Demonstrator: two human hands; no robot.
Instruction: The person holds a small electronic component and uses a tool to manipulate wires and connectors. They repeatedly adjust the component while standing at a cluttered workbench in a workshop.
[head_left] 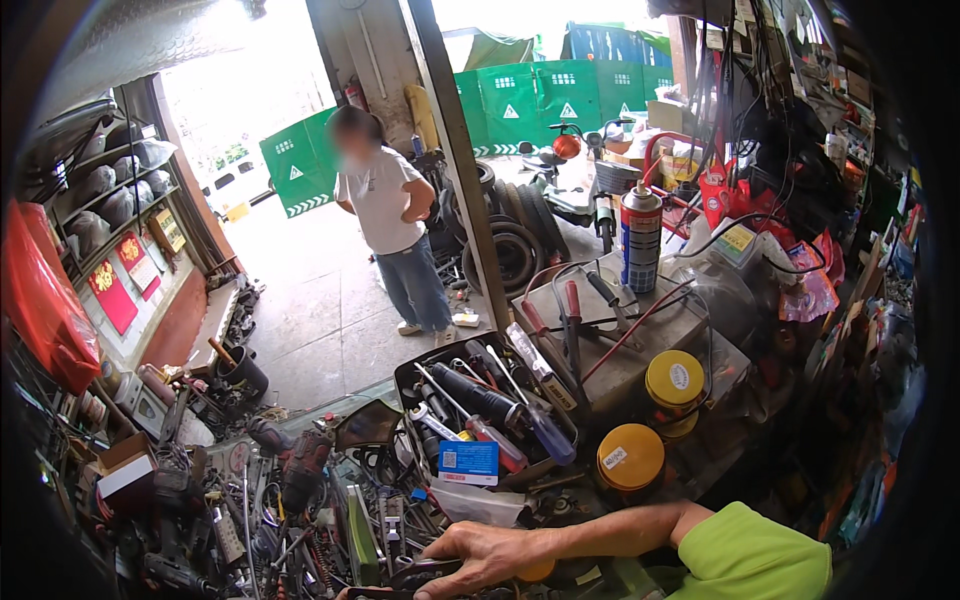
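My right hand [485, 555] reaches in from the lower right, below a bright green sleeve [755, 560]. Thumb and fingers curve around a dark, flat-looking thing [405, 577] at the lower edge, whose kind I cannot make out. Close by stands a green, narrow, upright piece [362, 535] among loose tools and metal parts. Behind the hand lies a clear plastic bag [480, 503]. A black tool bin [408, 375] beyond it holds screwdrivers, a wrench [437, 422] and a blue card [468, 462]. My left hand is out of view.
Two yellow-lidded tubs [630, 457] stand to the right, near a spray can [641, 240] on a metal box. Red-and-black power drills [305, 470] lie at left on the crowded bench. A person [385, 205] stands beyond it, by stacked tyres [500, 255].
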